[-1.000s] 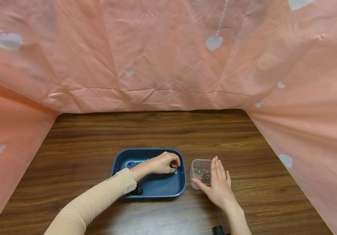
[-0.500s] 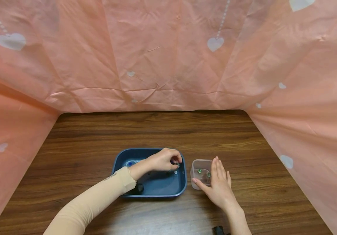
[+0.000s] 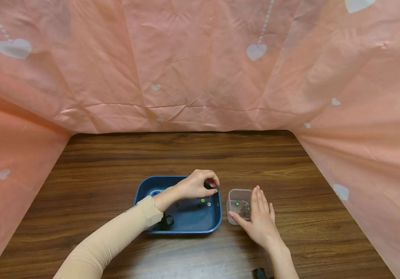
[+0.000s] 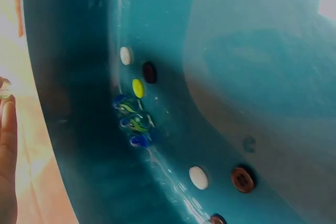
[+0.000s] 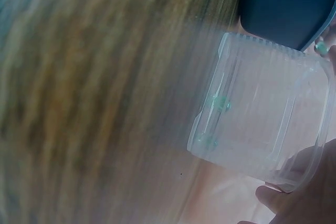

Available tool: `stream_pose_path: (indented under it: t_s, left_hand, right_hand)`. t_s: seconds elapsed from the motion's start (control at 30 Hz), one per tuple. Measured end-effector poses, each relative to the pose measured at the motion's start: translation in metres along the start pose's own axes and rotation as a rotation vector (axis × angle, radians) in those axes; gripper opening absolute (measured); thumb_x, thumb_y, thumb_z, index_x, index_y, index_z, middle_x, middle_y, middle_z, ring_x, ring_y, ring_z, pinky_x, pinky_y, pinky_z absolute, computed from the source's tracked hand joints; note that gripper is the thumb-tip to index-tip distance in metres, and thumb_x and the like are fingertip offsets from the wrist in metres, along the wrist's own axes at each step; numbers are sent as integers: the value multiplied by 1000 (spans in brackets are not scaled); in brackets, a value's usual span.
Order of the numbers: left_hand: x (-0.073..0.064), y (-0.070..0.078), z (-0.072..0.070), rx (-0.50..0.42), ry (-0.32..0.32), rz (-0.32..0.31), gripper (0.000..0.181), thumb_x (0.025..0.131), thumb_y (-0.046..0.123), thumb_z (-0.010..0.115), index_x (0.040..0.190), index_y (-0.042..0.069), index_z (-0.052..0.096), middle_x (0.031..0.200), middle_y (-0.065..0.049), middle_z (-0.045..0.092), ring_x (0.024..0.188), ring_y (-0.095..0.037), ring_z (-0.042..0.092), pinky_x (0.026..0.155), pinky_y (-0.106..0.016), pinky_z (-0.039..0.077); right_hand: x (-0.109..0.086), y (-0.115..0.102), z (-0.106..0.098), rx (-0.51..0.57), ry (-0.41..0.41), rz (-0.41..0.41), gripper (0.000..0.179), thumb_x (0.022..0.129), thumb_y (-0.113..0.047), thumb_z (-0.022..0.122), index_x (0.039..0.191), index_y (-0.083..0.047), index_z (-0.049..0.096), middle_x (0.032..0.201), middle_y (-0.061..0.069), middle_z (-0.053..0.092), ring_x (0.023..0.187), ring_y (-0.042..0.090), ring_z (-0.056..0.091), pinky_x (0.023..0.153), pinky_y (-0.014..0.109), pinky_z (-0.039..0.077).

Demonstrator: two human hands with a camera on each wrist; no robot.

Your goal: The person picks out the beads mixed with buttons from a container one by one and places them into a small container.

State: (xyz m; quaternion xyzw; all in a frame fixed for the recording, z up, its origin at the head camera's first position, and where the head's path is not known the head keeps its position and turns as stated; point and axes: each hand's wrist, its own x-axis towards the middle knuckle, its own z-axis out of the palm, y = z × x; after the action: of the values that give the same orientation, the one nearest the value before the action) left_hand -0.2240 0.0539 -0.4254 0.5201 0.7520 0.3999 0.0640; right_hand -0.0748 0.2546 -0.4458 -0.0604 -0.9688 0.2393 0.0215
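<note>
My left hand (image 3: 197,185) is raised over the right end of a blue tray (image 3: 193,226), close to its rim. Between its thumb and fingertips it pinches a small clear-green glass marble (image 4: 5,88), which also shows in the right wrist view. To the right of the tray stands a clear plastic container (image 5: 257,103) with two green marbles (image 3: 237,202) on its bottom. My right hand (image 3: 260,223) rests against this container, fingers straight along the right side and thumb across the near side.
Inside the tray lie several swirled marbles (image 4: 137,123), a yellow button (image 4: 138,88), white buttons (image 4: 198,177) and brown buttons (image 4: 243,179). The wooden table (image 3: 172,155) is bordered by a pink curtain (image 3: 200,77) at the back and sides.
My left hand has risen from the tray's floor towards its right rim with the marble, uncovering a yellow button and a white one. My right hand and the container have stayed put.
</note>
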Motion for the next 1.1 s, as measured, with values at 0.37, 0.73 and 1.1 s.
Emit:
stream_pose_path:
  t_s: [0.37,0.73,1.1]
  left_hand:
    - [12,8,3,-37,4,36,13,82,8,65,94,5,62,92,-5,63,82,-8,62,74,-26,53]
    - [20,18,6,-79,-9,66,16,82,4,64,98,3,60,95,-7,63,84,-12,63,73,-25,54]
    - [25,24,10,-119,-11,99,15,82,3,64,96,2,60,93,-8,63,84,-10,63,72,-25,54]
  right_hand:
    - [-1,3,0,8,20,-24,107,79,-66,51,145,-1,-3,151,22,2,139,36,5,103,65,7]
    - [-1,2,2,11,13,-9,108,79,-67,51,145,0,-3,151,22,3,139,36,5,104,64,6]
    - [-2,2,2,7,19,-29,108,79,-65,53,145,-1,-3,151,22,2,139,36,4,103,65,7]
